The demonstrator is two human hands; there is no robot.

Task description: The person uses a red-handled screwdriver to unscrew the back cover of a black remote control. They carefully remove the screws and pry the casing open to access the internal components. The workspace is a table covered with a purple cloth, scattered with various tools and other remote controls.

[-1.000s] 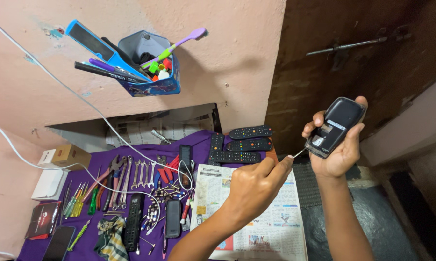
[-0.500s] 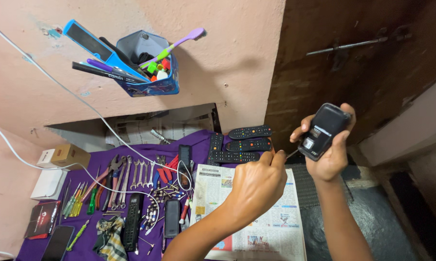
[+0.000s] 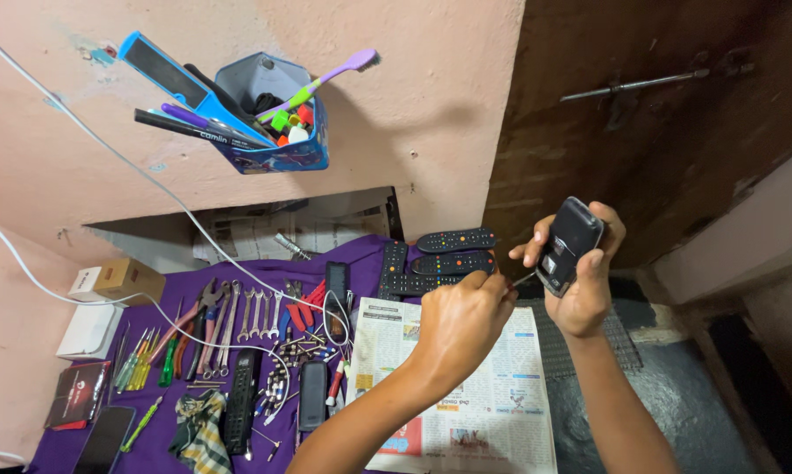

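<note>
Purple cloth (image 3: pixel 361 263) on the floor serves as the landmark — it carries nearly everything else.

Newspaper sheet (image 3: pixel 492 412) lies spread along the cloth's right edge, beneath both forearms. Behind the cloth's far right corner, a stack of black remote controls (image 3: pixel 440 254). Above the cloth, fixed to the pink wall, a blue holder (image 3: pixel 277 149) stuffed with pens, markers and a purple toothbrush. A white cable (image 3: pixel 106 154) runs from the wall down across the cloth. Off its left edge, small boxes, one cardboard and two white (image 3: pixel 115 281).

On the cloth itself: a row of wrenches, pliers and screwdrivers (image 3: pixel 229 320), more remotes and phones toward the near edge.

Right hand (image 3: pixel 580 281), up and to the right of the cloth, is clamped around a small dark device (image 3: pixel 569 246), held tilted with its lower end toward the other hand. Left hand (image 3: pixel 462 320) is closed on a thin metal tool (image 3: pixel 523 279), its tip touching or just beside the device's lower edge — cannot tell which.

Judgement: work is early. Device casing looks whole, nothing removed from it in view; opening it remains. Nothing blocks the hands.
</note>
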